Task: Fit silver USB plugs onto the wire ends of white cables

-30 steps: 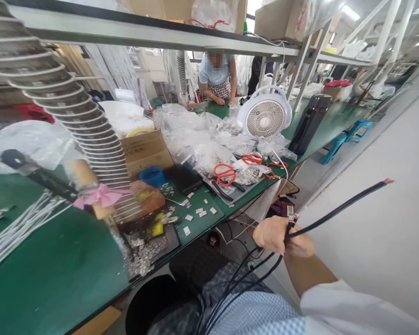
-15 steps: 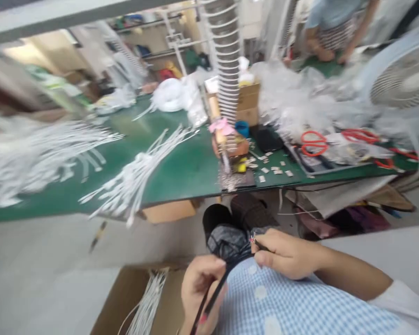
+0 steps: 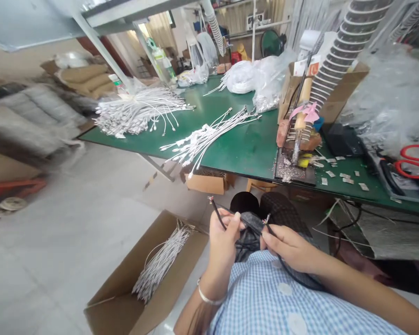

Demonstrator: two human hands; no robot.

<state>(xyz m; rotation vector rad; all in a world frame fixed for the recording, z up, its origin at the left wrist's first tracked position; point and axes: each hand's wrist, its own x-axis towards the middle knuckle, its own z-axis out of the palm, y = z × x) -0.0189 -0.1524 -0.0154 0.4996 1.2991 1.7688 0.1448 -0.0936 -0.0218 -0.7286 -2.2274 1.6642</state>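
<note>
Above my lap, my left hand [image 3: 226,230] is closed on a black cable [image 3: 216,210] whose stripped end, with thin coloured wires, sticks up past the fingers. My right hand [image 3: 288,244] pinches black cable too, and another stripped end with bare strands pokes up beside its thumb. Cable stretches between the two hands, and a length hangs from the right one across the checked apron [image 3: 261,284]. Whether both ends belong to one cable I cannot tell.
A green table [image 3: 226,144] carries bundles of white cables [image 3: 209,137], a soldering iron [image 3: 302,116] on a stand, small metal pieces and red-handled scissors [image 3: 414,160]. An open cardboard box [image 3: 115,288] holding white cables [image 3: 162,260] stands on the floor at left.
My view has swung left, bringing more floor and the box into sight. My left hand has come up nearer my right, and a stripped cable end now shows above it.
</note>
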